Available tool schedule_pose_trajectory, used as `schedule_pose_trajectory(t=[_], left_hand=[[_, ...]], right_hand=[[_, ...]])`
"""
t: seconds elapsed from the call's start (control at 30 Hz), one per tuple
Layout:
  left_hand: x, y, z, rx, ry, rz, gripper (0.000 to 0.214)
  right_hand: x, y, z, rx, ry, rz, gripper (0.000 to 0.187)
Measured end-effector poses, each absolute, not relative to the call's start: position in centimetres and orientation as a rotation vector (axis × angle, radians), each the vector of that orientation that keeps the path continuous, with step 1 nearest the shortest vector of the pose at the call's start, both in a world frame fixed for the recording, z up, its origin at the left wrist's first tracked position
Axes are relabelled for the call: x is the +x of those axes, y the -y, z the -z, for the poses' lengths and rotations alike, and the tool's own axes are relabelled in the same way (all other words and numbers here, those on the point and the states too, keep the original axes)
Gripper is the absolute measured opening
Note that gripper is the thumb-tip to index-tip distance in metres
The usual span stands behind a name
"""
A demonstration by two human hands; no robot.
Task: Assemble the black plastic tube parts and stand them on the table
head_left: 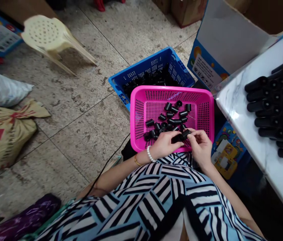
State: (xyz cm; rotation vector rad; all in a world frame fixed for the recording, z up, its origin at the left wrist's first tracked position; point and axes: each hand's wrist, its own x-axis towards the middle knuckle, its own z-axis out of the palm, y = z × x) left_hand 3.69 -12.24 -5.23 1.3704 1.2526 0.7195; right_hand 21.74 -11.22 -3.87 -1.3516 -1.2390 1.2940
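Observation:
A pink plastic basket (134,117) rests in front of my body, with several short black cylindrical caps (169,114) scattered over its bottom. Over its near edge, my right hand (202,145) pinches a black cap (185,134) between thumb and fingers. My left hand (166,144), with a white bead bracelet at the wrist, reaches in from the other side. Its thumb and fingers close around a dark piece right beside that cap; its exact shape is partly hidden. The two hands are close together.
Behind the basket is a blue crate (141,72) of black parts. On the right, a white marbled table (234,100) carries stacked black tubes (269,107), near a large open carton (221,36). A cream stool (44,33) and tied sacks (8,134) stand left.

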Motion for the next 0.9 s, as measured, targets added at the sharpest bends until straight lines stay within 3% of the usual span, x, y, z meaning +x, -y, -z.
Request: schedule_pose_trajectory(t=[0.2, 0.37, 0.47, 0.53, 0.6, 0.7, 0.77, 0.83, 0.9], left_hand=[[3.7, 12.1, 4.7, 1.435, -1.25, -0.74, 0.029], [3.6, 12.8, 5.4, 1.404, -1.264, -0.739, 0.031], [3.6, 13.0, 5.5, 1.39, -1.222, -0.69, 0.048], [3.7, 12.8, 5.2, 1.393, -1.249, -0.652, 0.039], [3.8, 12.5, 4.9, 1.37, -1.335, -0.632, 0.018], [3.8, 12.2, 4.6, 1.406, -1.431, -0.667, 0.031], [3.7, 11.8, 4.2, 1.581, -1.463, -0.669, 0.023], [3.6, 10.9, 3.3, 1.829, -1.533, -0.538, 0.018], [3.5, 9.0, 2.4, 2.014, -1.613, -0.273, 0.033]], right_hand=[[21.9, 11.8, 4.4, -1.366, 1.31, -1.238, 0.015], [21.9, 12.8, 4.2, -1.29, 2.083, -1.052, 0.05], [22.8, 11.7, 3.5, -1.146, 2.436, -0.965, 0.043], [23.5, 9.8, 3.3, -1.186, 2.423, -1.007, 0.032], [23.8, 7.3, 3.9, -1.399, 2.382, -0.945, 0.033], [23.2, 4.0, 5.8, -1.755, 2.499, -0.715, 0.031], [22.3, 3.0, 7.4, -1.804, 2.605, -0.671, 0.03], [21.5, 3.0, 8.7, -1.759, 2.633, -0.695, 0.026], [21.1, 3.7, 9.4, -1.713, 2.637, -0.725, 0.022]])
